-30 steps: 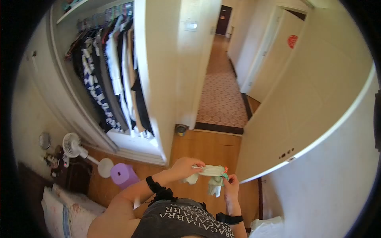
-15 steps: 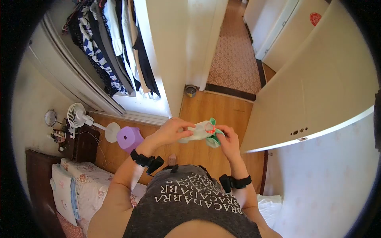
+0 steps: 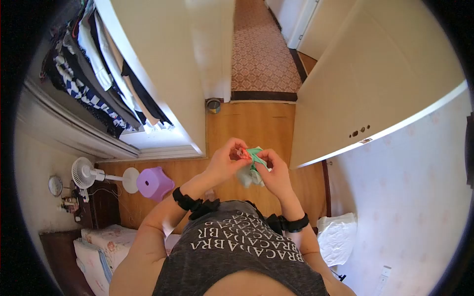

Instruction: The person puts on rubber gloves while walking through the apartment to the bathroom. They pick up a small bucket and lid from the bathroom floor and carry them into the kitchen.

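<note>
In front of my waist I hold a small soft white and green cloth [image 3: 245, 177] with an orange-red patch; it looks like a sock, though its exact shape is bunched up. My left hand [image 3: 226, 160] pinches it at the orange-red part, fingers closed. On the other side, my right hand [image 3: 276, 173] grips the green edge between thumb and fingers. The white part hangs down between both hands.
An open closet with hanging clothes [image 3: 94, 93] stands at the left. Below it are a white fan [image 3: 83, 172] and a purple stool [image 3: 154, 183]. An open door [image 3: 360, 98] is at the right, and a bed [image 3: 111, 237] lies at lower left.
My left hand has moved from the white end to the orange-red part, closer to my right hand. The cloth is now bunched, its white part hanging down. The view has shifted to the right.
</note>
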`<state>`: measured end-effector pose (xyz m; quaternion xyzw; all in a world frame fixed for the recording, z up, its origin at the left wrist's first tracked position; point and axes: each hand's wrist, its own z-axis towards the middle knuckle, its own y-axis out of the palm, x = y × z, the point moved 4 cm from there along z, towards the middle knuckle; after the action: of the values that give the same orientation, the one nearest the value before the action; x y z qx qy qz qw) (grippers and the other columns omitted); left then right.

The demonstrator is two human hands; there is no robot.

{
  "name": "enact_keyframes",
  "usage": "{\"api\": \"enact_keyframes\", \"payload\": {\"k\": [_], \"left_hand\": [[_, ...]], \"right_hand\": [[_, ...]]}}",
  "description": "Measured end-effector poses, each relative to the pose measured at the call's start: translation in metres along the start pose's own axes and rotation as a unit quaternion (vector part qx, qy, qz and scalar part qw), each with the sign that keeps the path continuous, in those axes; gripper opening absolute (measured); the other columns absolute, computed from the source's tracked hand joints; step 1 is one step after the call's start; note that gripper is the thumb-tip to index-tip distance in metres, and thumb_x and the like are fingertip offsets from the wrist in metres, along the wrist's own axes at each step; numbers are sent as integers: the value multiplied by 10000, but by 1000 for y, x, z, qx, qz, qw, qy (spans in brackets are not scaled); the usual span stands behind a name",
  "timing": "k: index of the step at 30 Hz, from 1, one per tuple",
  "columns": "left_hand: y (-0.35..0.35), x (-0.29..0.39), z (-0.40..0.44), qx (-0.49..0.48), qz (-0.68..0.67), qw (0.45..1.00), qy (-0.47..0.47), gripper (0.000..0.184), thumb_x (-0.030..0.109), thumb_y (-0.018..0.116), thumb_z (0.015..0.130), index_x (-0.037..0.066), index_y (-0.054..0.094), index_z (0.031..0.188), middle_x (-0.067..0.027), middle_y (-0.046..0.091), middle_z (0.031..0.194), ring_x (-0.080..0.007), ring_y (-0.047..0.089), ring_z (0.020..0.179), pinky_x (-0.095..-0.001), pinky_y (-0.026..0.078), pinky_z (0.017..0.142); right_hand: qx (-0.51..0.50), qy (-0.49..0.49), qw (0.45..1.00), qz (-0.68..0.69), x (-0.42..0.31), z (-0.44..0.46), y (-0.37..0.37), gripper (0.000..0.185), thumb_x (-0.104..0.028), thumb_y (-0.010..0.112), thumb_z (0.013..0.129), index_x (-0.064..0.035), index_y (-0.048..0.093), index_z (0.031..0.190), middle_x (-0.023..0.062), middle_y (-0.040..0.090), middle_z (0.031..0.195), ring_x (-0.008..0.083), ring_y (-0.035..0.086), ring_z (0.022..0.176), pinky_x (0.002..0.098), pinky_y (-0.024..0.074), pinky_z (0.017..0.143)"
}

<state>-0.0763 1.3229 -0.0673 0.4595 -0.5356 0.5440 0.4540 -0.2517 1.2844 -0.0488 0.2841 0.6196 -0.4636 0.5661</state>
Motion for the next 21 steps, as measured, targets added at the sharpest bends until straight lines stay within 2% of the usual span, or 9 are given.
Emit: {"api": "enact_keyframes", "payload": {"k": [2, 6, 8, 10, 11, 14, 18, 20, 21], "left_hand": [[7, -10, 8, 29, -66, 997, 26, 363, 70, 732, 854, 61, 525, 1152, -31, 650, 948, -89, 617, 808, -243, 499, 725], [26, 6, 16, -1, -89, 995, 36, 278, 37, 695, 871, 57, 544, 1103, -3, 640, 930, -51, 580, 778, -220, 472, 692], [35, 17, 17, -22, -69, 997, -5, 185, 55, 677, 893, 48, 575, 1047, 13, 631, 884, -41, 561, 755, -218, 456, 675], [43, 18, 22, -42, -47, 998, 11, 159, 81, 680, 902, 43, 589, 1027, 21, 625, 865, -38, 554, 753, -219, 451, 672], [46, 18, 23, -58, -26, 998, 19, 143, 108, 682, 911, 38, 602, 1008, 30, 620, 846, -35, 548, 751, -220, 446, 669], [52, 21, 30, -84, -9, 996, 4, 180, 206, 669, 938, 31, 633, 965, 37, 621, 836, -37, 547, 745, -223, 441, 657], [49, 5, 54, -158, 27, 985, -57, 245, 274, 608, 985, 35, 663, 989, 31, 621, 886, -55, 561, 809, -227, 460, 687], [46, 2, 72, -141, -96, 977, -125, 379, 397, 617, 971, 29, 702, 940, 17, 625, 759, -77, 577, 729, -233, 484, 669], [43, -2, 84, -141, -95, 978, -121, 379, 397, 617, 971, 29, 702, 940, 17, 625, 759, -77, 577, 729, -233, 484, 669]], "right_hand": [[14, 11, 1000, 5, 1, -6, -11, 156, -128, 677, 868, -38, 645, 990, 69, 659, 860, 158, 601, 760, 298, 478, 696], [27, 28, 999, 13, 7, -17, -30, 174, -156, 689, 888, -30, 649, 1000, 76, 669, 822, 160, 618, 722, 303, 490, 664], [31, 27, 999, 8, 7, -19, -39, 187, -175, 689, 894, -29, 651, 1006, 88, 673, 823, 172, 626, 722, 311, 493, 665], [19, 32, 999, -17, 8, -20, -46, 201, -198, 671, 907, -32, 653, 1019, 126, 678, 857, 238, 652, 761, 341, 502, 688], [22, 26, 999, -18, 8, -20, -50, 201, -198, 671, 907, -32, 653, 1019, 126, 678, 857, 238, 652, 761, 341, 502, 688], [9, 18, 999, -43, 8, -14, -62, 196, -195, 662, 903, -32, 643, 1009, 170, 661, 901, 340, 643, 846, 388, 500, 729], [20, -27, 993, -110, 2, 7, -64, 173, -167, 684, 873, -40, 644, 984, 167, 643, 887, 353, 619, 850, 410, 491, 728], [47, -121, 976, -176, 0, 27, -65, 129, -76, 697, 843, -20, 651, 949, 144, 639, 868, 331, 609, 833, 395, 488, 721], [48, -125, 975, -177, 1, 40, -67, 129, -76, 697, 843, -20, 651, 949, 144, 639, 868, 331, 609, 833, 395, 488, 721]]}}
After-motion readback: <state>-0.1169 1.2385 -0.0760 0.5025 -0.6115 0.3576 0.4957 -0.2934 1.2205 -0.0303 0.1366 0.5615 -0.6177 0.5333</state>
